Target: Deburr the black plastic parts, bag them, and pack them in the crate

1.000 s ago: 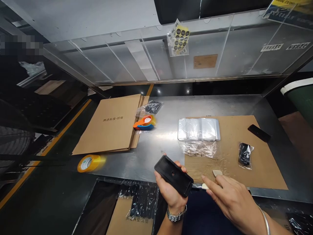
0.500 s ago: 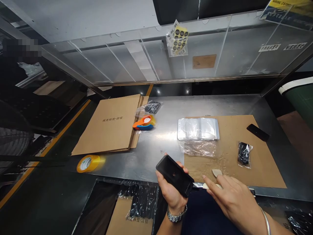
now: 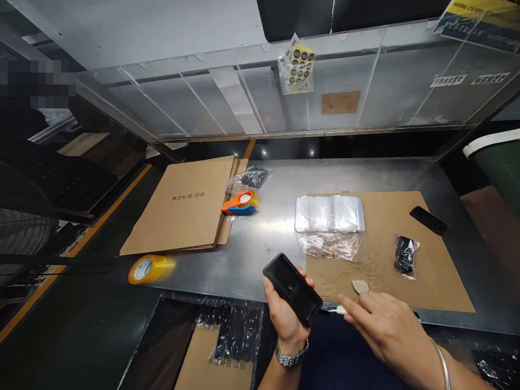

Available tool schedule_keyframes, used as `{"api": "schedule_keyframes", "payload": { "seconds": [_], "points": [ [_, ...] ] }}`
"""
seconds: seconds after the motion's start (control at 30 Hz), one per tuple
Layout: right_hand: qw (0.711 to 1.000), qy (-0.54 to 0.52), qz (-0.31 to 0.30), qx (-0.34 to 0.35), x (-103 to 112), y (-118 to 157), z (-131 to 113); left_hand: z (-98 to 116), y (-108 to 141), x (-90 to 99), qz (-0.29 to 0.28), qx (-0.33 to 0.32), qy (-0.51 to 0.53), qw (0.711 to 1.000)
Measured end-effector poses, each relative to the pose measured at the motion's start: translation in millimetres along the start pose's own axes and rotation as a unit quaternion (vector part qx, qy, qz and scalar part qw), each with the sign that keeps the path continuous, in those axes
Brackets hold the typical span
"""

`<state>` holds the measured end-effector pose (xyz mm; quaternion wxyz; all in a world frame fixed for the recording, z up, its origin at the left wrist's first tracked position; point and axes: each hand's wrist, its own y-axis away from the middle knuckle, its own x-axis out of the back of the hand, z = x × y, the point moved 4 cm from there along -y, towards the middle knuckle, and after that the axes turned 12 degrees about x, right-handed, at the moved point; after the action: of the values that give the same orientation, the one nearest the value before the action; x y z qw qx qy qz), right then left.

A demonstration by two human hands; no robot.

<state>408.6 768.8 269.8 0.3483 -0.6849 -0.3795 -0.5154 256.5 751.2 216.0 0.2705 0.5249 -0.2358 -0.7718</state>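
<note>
In the head view, my left hand (image 3: 285, 319) is wrapped round a black rectangular plastic case (image 3: 290, 286), tilted with its hollow side facing up. A small hole or spot shows in the middle of the case. My right hand (image 3: 384, 325) grips a knife (image 3: 340, 310) by its pale handle. The thin blade points left at the lower right edge of the case; whether it touches cannot be seen. A pale, leaf-shaped piece (image 3: 360, 286) lies just beyond the right fingers on the cardboard sheet (image 3: 377, 260).
Clear plastic bags (image 3: 329, 214) lie on the cardboard. To the right are a bagged black part (image 3: 405, 254) and a bare black part (image 3: 428, 219). Flat cartons (image 3: 179, 211), a tape dispenser (image 3: 240, 203) and a tape roll (image 3: 142, 269) sit left on the metal table (image 3: 260, 238).
The black case has shifted slightly right and turned a little in my left hand. The knife has drawn back slightly, and less of its blade shows.
</note>
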Motion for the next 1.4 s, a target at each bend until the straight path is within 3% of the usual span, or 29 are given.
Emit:
{"api": "schedule_keyframes", "payload": {
  "seconds": [0.5,0.67,0.93,1.17,1.23,1.27,1.3,1.37,1.4],
  "points": [
    [0.995,0.101,0.01,0.027,-3,-1,-6,-1,2,3.4,0.012,-0.035,-0.023,0.999],
    [0.999,0.037,0.019,0.025,-3,-2,0,-1,-1,4.9,0.032,0.003,-0.039,0.999],
    [0.998,-0.022,-0.057,0.001,-13,-5,7,-1,-5,2.3,0.045,0.046,-0.06,0.996],
    [0.979,-0.102,-0.147,-0.1,-35,1,16,-1,-4,1.2,0.018,-0.028,-0.086,0.996],
    [0.95,-0.228,-0.161,-0.143,-45,3,19,-1,-3,1.6,0.01,-0.059,-0.095,0.994],
    [0.912,-0.33,-0.181,-0.163,-52,5,19,-1,-4,1.7,0.003,-0.067,-0.094,0.993],
    [0.853,-0.443,-0.208,-0.18,-59,6,16,-1,-6,1.7,-0.005,-0.065,-0.089,0.994],
    [0.705,-0.632,-0.255,-0.196,-66,9,6,-2,-11,2.6,-0.017,-0.026,-0.072,0.997],
    [0.652,-0.686,-0.257,-0.196,-66,8,3,-3,-15,3.6,-0.017,0.012,-0.063,0.998]
  ]
}}
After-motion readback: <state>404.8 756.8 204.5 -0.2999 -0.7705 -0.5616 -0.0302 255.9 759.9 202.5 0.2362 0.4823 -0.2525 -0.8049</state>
